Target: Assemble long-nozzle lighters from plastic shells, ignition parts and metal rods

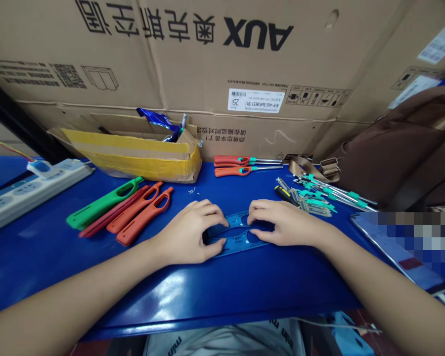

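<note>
A flat blue plastic handle shell (237,236) lies on the blue table (222,287) in front of me. My left hand (191,232) grips its left end with curled fingers. My right hand (282,222) pinches its right end, fingertips pressed on the top edge. Both hands rest on the table, and the middle of the shell shows between them.
A green handle (104,202) and orange handles (144,210) lie at the left. Beyond them stand a yellow-taped carton (141,155) and a power strip (29,185). Two orange-handled screwdrivers (241,165) and several teal-tipped metal parts (319,195) lie at the back right. Big cardboard boxes (222,59) form the back wall.
</note>
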Tool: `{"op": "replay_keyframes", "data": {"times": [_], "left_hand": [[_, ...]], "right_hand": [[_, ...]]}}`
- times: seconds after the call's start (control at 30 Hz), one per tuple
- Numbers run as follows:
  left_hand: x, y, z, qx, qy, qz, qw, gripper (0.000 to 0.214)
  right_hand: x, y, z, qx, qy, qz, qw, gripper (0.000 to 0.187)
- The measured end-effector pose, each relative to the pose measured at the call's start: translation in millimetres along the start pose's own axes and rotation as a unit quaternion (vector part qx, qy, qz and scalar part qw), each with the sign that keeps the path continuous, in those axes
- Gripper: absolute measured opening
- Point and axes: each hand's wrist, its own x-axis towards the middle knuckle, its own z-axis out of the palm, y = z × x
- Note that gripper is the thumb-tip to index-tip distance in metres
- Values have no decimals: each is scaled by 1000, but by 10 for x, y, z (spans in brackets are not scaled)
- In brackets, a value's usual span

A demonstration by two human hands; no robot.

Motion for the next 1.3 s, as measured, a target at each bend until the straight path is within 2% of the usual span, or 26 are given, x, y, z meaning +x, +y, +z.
{"op": "replay_keyframes", "data": {"times": [0.33, 0.57, 0.63, 0.8, 0.9, 1.1, 1.3], "left_hand": [[48, -174, 119, -51, 54, -10, 997, 19], [47, -183, 153, -45, 88, -12, 995, 21], [37, -153, 146, -35, 84, -9, 996, 25], [-4, -79, 123, -8, 34, 16, 999, 41], [-9, -78, 127, -6, 15, 22, 1000, 42], [17, -113, 159, -16, 24, 11, 1000, 32], [1, -95, 169, -24, 25, 17, 999, 42]], "right_hand": [[6, 23, -14, -8, 2, -2, 1000, 7], [18, 27, -5, -2, 1, 7, 1000, 7], [18, 27, -10, -4, 2, 10, 1000, 7], [15, 30, -23, -17, 5, 11, 1000, 8], [18, 30, -19, -14, 8, 11, 1000, 8], [18, 31, -3, -15, 7, 4, 1000, 9], [7, 48, 1, -2, 8, 8, 1000, 8]]}}
